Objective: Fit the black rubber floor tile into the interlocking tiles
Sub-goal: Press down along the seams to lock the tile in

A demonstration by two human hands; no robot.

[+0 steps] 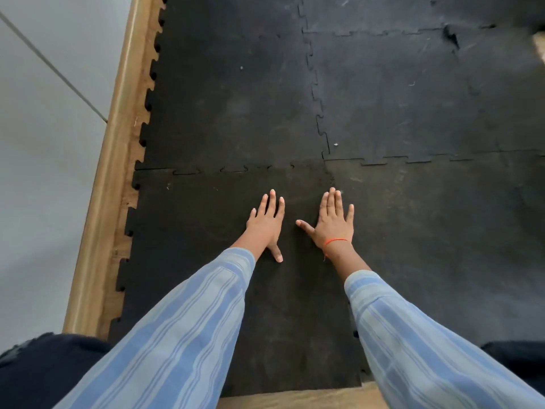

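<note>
The black rubber floor tile (pixel 191 231) lies flat in front of me, its toothed far edge meshed with the tile beyond (pixel 230 98) and its right edge against a neighbouring tile (pixel 442 231). My left hand (pixel 267 222) rests palm down on the near tile, fingers spread. Just to its right, my right hand (pixel 334 222), an orange thread at the wrist, also lies flat with fingers apart near the tile's right seam. Neither hand holds anything.
More interlocked black tiles (pixel 413 93) cover the floor ahead and to the right; one far seam is lifted (pixel 451 36). A wooden skirting board (pixel 112 172) and grey wall (pixel 44 157) run along the left. Bare wooden floor (pixel 295 398) shows at the near edge.
</note>
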